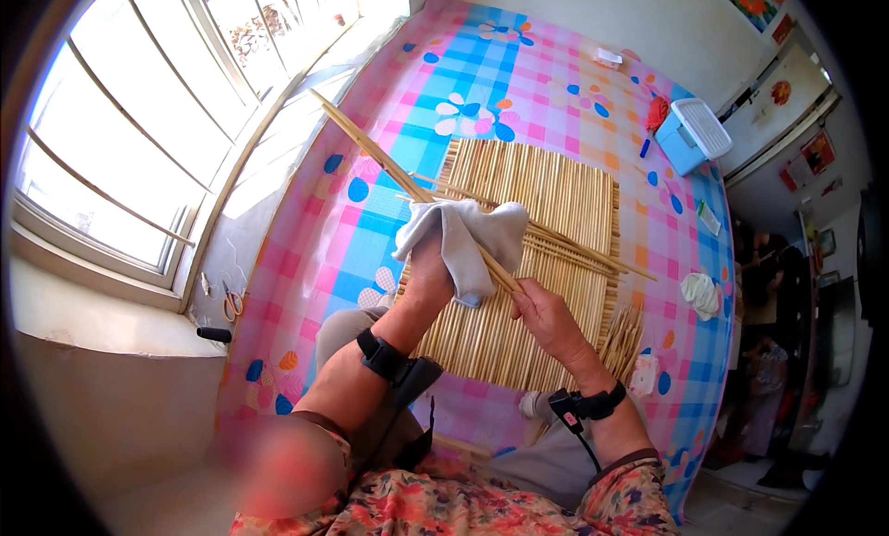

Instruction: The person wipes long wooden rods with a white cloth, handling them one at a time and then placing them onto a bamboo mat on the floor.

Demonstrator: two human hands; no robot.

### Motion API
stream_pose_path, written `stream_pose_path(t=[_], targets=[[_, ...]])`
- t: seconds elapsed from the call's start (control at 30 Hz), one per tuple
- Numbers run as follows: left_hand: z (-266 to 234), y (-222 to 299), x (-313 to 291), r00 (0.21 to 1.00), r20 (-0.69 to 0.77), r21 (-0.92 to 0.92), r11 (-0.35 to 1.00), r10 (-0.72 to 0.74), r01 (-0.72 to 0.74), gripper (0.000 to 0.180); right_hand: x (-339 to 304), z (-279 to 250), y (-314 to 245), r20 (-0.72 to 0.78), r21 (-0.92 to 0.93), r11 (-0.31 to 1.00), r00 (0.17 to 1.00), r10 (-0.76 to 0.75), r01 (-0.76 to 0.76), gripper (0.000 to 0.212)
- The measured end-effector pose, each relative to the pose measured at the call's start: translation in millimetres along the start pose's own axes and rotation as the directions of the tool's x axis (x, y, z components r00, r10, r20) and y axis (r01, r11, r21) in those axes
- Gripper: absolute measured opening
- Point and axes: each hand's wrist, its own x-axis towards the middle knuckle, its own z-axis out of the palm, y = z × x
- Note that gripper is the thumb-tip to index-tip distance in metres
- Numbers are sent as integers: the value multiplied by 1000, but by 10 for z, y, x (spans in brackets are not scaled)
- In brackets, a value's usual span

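My left hand [430,269] is closed around a grey cloth [469,244], which is wrapped about a few long, pale reed stalks [363,145]. The stalks slant from upper left down to my right hand [550,325], whose fingers pinch their near end. Below both hands lies a mat of straw-coloured stalks [523,170] set side by side. Several loose stalks [585,251] rest across the mat, passing partly behind the cloth. A bundle of short stalks [620,343] sits at the mat's near right corner. The cloth hides my left fingertips.
A checked, flowered sheet [565,68] spreads under the mat. Scissors [232,303] and a black cylinder [214,334] lie by the barred window at left. To the right are a blue box with a white lid [690,136] and a crumpled white cloth [700,295]. People appear in the dim right background.
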Motion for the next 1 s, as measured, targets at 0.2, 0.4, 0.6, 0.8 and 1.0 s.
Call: stream_pose_path(t=[0.2, 0.4, 0.6, 0.8, 1.0], targets=[[-22, 103, 30, 977, 159, -404, 894, -141, 195, 29, -41, -82, -162, 303, 485, 807, 930, 208, -338, 33], [33, 185, 31, 976, 144, -395, 895, -162, 206, 29, 17, 81, -285, 83, 222, 945, 971, 226, -239, 30], [51, 303, 17, 1000, 7, -474, 880, -30, 29, 25, 44, 391, -600, -157, -368, 930, 987, -46, -15, 22], [-161, 337, 99, 986, -152, -411, 912, -70, 2, 11, -396, 326, -929, -88, -536, 833, 991, 102, -133, 16], [-146, 370, 23, 986, -128, -537, 843, -103, 18, 12, -1339, 164, -1006, -82, -487, 852, 982, 171, -190, 14]])
